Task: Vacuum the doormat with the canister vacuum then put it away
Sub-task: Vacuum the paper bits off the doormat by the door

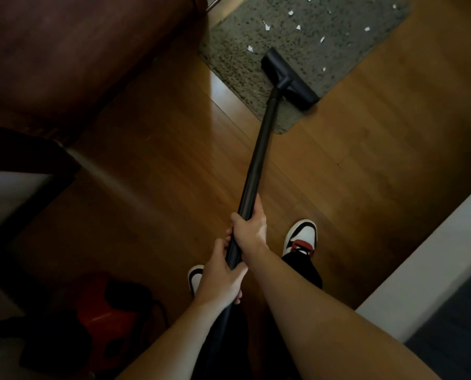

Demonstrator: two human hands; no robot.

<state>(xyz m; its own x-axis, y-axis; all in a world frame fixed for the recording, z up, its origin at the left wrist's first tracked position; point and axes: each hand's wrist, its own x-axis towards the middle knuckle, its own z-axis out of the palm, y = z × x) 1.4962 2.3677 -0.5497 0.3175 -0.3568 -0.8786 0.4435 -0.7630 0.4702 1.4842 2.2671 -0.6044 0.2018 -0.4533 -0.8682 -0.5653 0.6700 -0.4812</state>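
A grey speckled doormat [311, 45] lies at the top of the view with several white paper scraps [267, 27] scattered on it. The black floor head [289, 78] of the vacuum rests on the mat's near part. A long black wand [259, 149] runs from it down to me. My right hand [249, 229] grips the wand higher up, and my left hand [223, 281] grips it just below. The red and black canister [108, 311] sits on the floor at the lower left, in shadow.
A dark brown wooden piece of furniture [77, 56] fills the upper left beside the mat. The wooden floor [366, 149] stretches between me and the mat. A white ledge or wall edge [426, 259] runs along the right. My two sneakers [301, 237] stand behind the wand.
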